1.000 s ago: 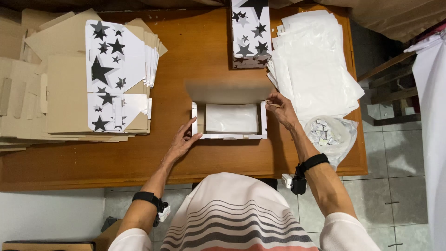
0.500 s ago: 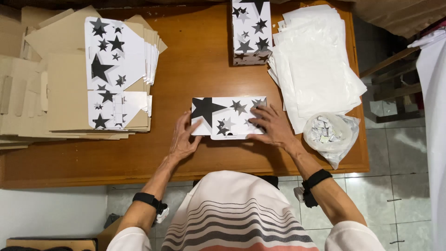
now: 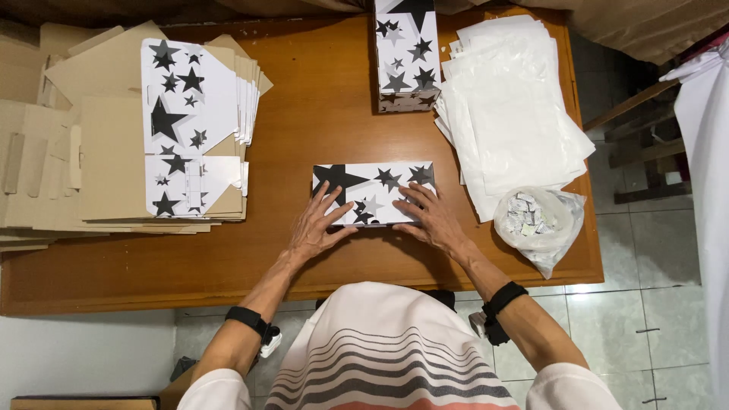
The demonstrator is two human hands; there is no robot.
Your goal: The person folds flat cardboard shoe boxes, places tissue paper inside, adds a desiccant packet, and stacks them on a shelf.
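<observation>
Hidden or cut off: the tall star-printed box [image 3: 407,53] at the upper centre of the frame runs past the top edge, so its top cannot be seen. The stack of plain brown cardboard blanks [image 3: 45,167] at the left runs off the frame's left edge. Contents of the clear plastic bag [image 3: 539,224] at the right show as small crumpled grey-white pieces, too small to identify. The underside and inside of the central box are hidden.

Main item: flat star-printed box [image 3: 373,193], white with black and grey stars, closed, lying at the centre of the worktop [image 3: 319,114]. Its long axis runs left to right across the frame; the printed top faces up toward the camera.

Left hand [image 3: 317,226]: open, fingers spread, fingertips pressing flat on the box's lower left part; nothing gripped.

Right hand [image 3: 429,218]: open, fingers spread, resting flat on the box's lower right part; nothing gripped. Each wrist carries a black band.

Other items: pile of flattened star-printed box blanks [image 3: 190,129] at the upper left, lying on the brown blanks; stack of white translucent sheets [image 3: 509,106] at the upper right, just beside the tall box, the bag touching its lower edge.

Surface and room: brown wooden worktop; pale tiled floor [image 3: 623,304] below and to the right; wooden furniture at the far right edge.
</observation>
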